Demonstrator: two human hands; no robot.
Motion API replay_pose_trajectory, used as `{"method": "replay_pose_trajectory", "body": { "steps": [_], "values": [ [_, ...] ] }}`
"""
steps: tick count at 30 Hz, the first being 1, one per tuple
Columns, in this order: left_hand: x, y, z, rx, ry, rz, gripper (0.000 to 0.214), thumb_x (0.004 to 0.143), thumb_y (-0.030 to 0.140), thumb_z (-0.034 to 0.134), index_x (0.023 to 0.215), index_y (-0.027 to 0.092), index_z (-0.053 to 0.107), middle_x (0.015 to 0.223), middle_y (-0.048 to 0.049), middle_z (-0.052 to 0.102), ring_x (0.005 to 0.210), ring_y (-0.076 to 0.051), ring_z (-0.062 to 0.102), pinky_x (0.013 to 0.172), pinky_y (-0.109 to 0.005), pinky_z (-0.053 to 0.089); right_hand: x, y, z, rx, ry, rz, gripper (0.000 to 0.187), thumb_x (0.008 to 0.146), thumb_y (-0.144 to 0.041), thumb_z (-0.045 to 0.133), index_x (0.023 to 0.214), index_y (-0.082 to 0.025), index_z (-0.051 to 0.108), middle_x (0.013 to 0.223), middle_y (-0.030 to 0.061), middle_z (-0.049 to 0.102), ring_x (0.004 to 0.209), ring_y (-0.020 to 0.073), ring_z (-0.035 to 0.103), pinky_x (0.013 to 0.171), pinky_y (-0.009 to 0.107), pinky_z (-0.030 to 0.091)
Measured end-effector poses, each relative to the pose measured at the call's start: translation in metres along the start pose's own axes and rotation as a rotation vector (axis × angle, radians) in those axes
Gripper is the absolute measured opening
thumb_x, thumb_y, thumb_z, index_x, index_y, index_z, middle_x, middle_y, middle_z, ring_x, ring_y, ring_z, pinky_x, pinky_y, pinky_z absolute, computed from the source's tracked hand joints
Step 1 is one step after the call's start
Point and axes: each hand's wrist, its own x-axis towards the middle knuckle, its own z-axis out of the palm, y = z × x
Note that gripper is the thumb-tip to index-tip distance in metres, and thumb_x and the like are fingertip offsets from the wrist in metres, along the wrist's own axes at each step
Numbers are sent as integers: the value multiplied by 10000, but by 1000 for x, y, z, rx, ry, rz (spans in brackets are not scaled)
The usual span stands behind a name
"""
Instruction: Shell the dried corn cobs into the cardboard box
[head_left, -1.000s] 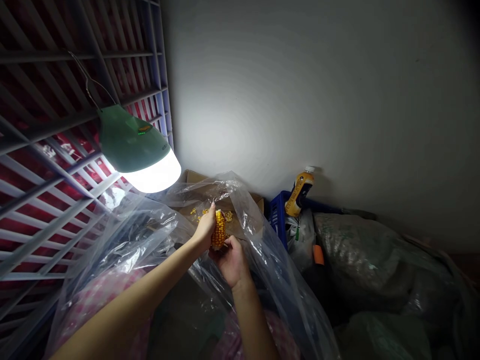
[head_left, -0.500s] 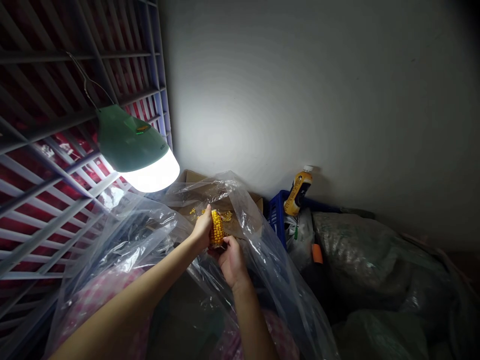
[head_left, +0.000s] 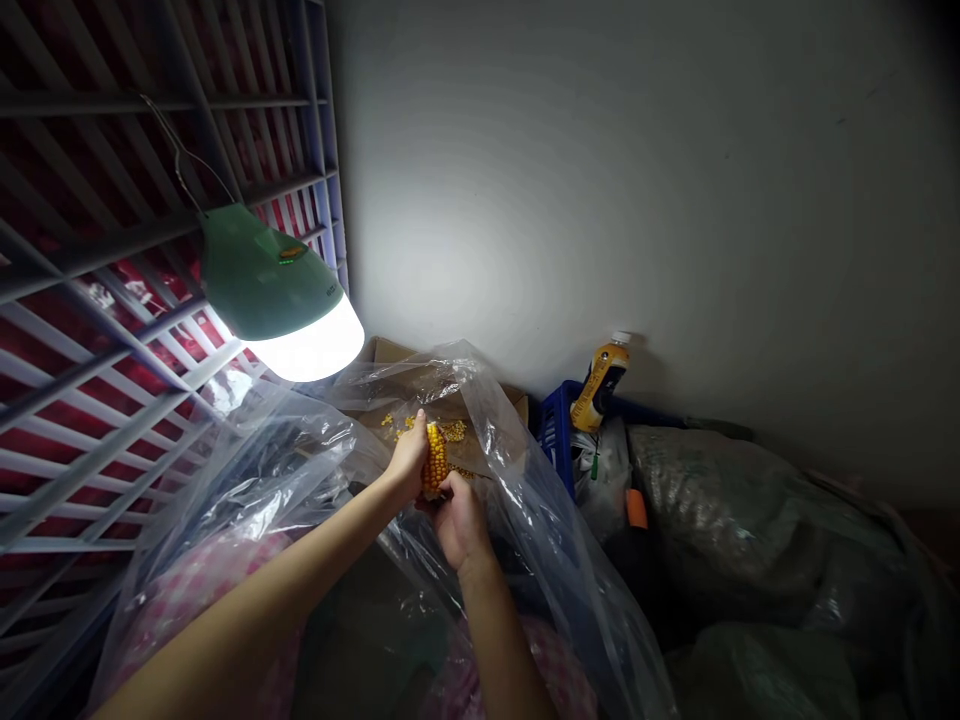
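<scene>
My left hand (head_left: 409,458) is wrapped around the upper left side of a yellow corn cob (head_left: 436,458), its thumb pointing up along it. At the lower end of the cob, my right hand (head_left: 459,520) grips with thumb and fingers; some of those fingers are hidden behind it. The cob stands nearly upright between both hands. Beyond it, loose corn kernels (head_left: 454,431) lie in a clear plastic sheet or bag (head_left: 501,440), which is spread over a cardboard box (head_left: 397,352) and toward my lap.
A lit green lamp (head_left: 274,285) hangs by a wire from a slatted plastic crate (head_left: 180,385) at left. To the right, a yellow-labelled bottle (head_left: 601,383) leans in a blue basket (head_left: 553,435). Large sacks (head_left: 750,520) lie farther right, along a pale wall (head_left: 600,180).
My right thumb has shifted slightly at the cob's lower end. Both hands still hold the cob, and the whole view has moved a little.
</scene>
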Motion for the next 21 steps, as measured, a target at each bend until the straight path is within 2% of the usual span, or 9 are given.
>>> {"method": "replay_pose_trajectory", "body": {
  "steps": [3,8,12,21],
  "values": [
    [0,-2,0,4,2,-64,454,793,555,409,877,140,571,554,-59,592,496,-198,587,467,-290,464,0,1,0,8,10,17,54,527,-149,406,537,-193,436,517,-25,468,549,124,477,494,241,429],
    [-2,-3,2,-3,11,-102,496,792,577,387,907,132,572,546,-60,589,489,-203,588,471,-301,467,1,3,-2,25,11,21,104,525,-144,398,577,-185,479,523,-27,470,511,108,428,481,233,406],
    [-3,-4,3,-3,18,-120,475,784,574,405,917,144,558,585,-69,610,509,-213,597,469,-310,470,0,3,-1,31,33,18,69,528,-137,398,536,-190,442,495,-30,459,488,98,387,477,230,395],
    [4,-13,3,-64,19,-148,459,776,591,402,747,164,569,550,-67,588,501,-211,596,467,-305,474,2,7,-2,48,84,26,102,545,-126,391,544,-194,467,461,-30,462,444,102,376,459,237,384]
  ]
}}
